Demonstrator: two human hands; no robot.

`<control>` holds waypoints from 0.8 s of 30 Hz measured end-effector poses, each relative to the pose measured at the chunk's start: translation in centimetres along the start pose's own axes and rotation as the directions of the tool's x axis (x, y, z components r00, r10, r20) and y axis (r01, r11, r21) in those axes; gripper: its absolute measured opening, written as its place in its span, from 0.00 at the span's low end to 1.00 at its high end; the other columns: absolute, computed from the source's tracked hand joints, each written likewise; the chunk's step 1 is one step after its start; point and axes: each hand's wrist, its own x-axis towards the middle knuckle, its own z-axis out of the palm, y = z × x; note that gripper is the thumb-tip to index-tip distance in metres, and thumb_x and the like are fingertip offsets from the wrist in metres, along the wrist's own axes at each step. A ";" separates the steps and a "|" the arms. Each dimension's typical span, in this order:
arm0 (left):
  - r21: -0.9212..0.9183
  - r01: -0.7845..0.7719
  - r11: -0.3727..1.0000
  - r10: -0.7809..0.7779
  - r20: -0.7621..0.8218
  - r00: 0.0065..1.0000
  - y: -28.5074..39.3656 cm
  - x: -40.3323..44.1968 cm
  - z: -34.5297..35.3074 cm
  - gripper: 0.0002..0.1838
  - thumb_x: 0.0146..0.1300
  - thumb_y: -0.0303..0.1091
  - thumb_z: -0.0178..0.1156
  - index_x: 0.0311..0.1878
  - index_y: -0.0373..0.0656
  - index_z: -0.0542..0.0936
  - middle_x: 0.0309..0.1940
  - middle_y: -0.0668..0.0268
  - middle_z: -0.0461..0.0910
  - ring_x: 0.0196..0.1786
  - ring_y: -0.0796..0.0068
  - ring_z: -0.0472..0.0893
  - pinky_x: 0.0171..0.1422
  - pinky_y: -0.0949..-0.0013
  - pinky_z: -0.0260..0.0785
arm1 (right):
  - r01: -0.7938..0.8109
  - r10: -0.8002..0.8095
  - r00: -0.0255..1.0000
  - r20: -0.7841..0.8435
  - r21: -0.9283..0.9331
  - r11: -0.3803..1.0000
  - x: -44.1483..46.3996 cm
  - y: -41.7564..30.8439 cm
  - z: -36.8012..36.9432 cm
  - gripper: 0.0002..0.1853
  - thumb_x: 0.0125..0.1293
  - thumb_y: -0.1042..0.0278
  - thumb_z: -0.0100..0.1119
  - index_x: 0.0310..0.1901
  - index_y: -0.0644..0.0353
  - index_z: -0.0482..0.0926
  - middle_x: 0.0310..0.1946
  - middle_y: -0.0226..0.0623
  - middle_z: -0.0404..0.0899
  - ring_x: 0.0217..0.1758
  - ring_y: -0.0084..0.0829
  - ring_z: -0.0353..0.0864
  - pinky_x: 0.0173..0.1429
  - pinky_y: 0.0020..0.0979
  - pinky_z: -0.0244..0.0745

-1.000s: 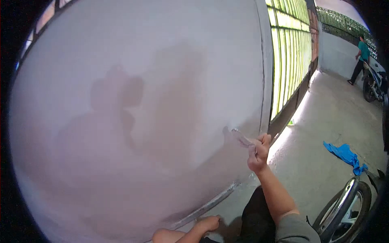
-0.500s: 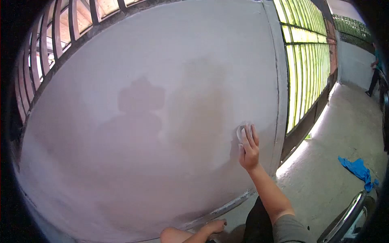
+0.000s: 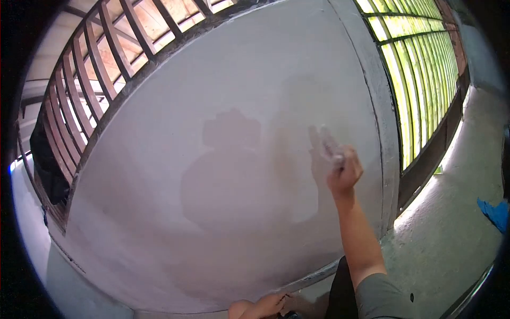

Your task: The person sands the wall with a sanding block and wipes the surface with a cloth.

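Along the far left of my head view, dark window bars (image 3: pixel 138 30) slanted above the grey wall (image 3: pixel 149 170), which filled most of what I could see. On that wall, near the centre, fell the shadow (image 3: pixel 228 175) of a head and shoulders. Low at the bottom edge, the left hand (image 3: pixel 273 303) sat beside what looked like a knee (image 3: pixel 241 309), well apart from the other hand; too little showed for me to tell how its fingers were set or whether they held anything.

Right of centre I had the pale, crumpled thing (image 3: pixel 331 149) in front of the wall, up and to the left of the right hand (image 3: pixel 345 167), plainly the nearer one. Its long axis ran from upper left down into the grip. Those fingers were folded in on its lower end, pinching it as far as the blur let me judge. I could not tell whether its tip touched the wall.

Farther right I saw the barred gate (image 3: pixel 422 80), bright green behind, then the floor (image 3: pixel 435 234) and some blue cloth (image 3: pixel 494 213).
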 end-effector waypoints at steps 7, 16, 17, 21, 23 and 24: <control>0.190 -0.242 0.952 0.226 0.102 0.969 3.4 4.8 -6.1 0.19 0.66 0.32 0.46 0.60 0.44 0.72 0.34 0.45 0.81 0.39 0.42 0.81 0.50 0.46 0.70 | 0.030 -0.033 0.998 -0.056 -0.056 0.998 2.7 1.0 -0.4 0.08 0.70 0.70 0.56 0.45 0.64 0.80 0.45 0.47 0.83 0.48 0.44 0.84 0.47 0.38 0.81; 0.117 -0.315 0.942 0.283 0.232 0.931 4.5 9.8 -0.9 0.17 0.63 0.30 0.50 0.54 0.43 0.77 0.36 0.48 0.83 0.42 0.43 0.83 0.49 0.45 0.73 | 0.164 -0.118 0.972 0.204 -0.225 0.960 4.9 -0.7 4.7 0.23 0.61 0.80 0.57 0.59 0.62 0.79 0.63 0.49 0.75 0.68 0.51 0.71 0.71 0.44 0.67; 0.111 -0.372 0.922 0.340 0.231 0.912 5.1 9.6 -0.7 0.17 0.62 0.30 0.51 0.54 0.43 0.78 0.36 0.48 0.83 0.42 0.43 0.83 0.48 0.45 0.74 | 0.152 -0.109 0.975 0.194 -0.223 0.963 5.1 -0.9 5.0 0.20 0.65 0.79 0.54 0.60 0.63 0.78 0.63 0.51 0.74 0.68 0.51 0.71 0.72 0.43 0.66; 0.060 -0.446 0.893 0.426 0.202 0.882 5.8 8.4 -0.5 0.19 0.58 0.31 0.56 0.54 0.40 0.77 0.33 0.50 0.84 0.39 0.45 0.84 0.45 0.48 0.75 | 0.030 0.025 0.974 0.225 -0.241 0.970 1.9 -1.7 4.1 0.16 0.75 0.68 0.50 0.57 0.67 0.79 0.60 0.51 0.78 0.62 0.40 0.79 0.63 0.34 0.72; 0.110 -0.427 0.898 0.403 0.191 0.895 4.5 7.7 -0.5 0.19 0.58 0.32 0.57 0.54 0.38 0.76 0.32 0.51 0.84 0.39 0.46 0.85 0.45 0.49 0.74 | -0.073 0.137 0.965 0.223 -0.273 0.959 -0.7 -1.0 2.2 0.18 0.77 0.65 0.48 0.58 0.69 0.78 0.59 0.53 0.78 0.57 0.39 0.81 0.60 0.34 0.74; 0.104 -0.462 0.881 0.437 0.197 0.878 4.5 7.7 -0.6 0.22 0.58 0.31 0.56 0.57 0.39 0.74 0.32 0.51 0.84 0.38 0.47 0.84 0.43 0.46 0.74 | -0.110 0.170 0.964 0.206 -0.272 0.956 -2.1 -1.5 1.9 0.18 0.77 0.65 0.48 0.59 0.70 0.77 0.58 0.54 0.78 0.55 0.39 0.82 0.59 0.34 0.75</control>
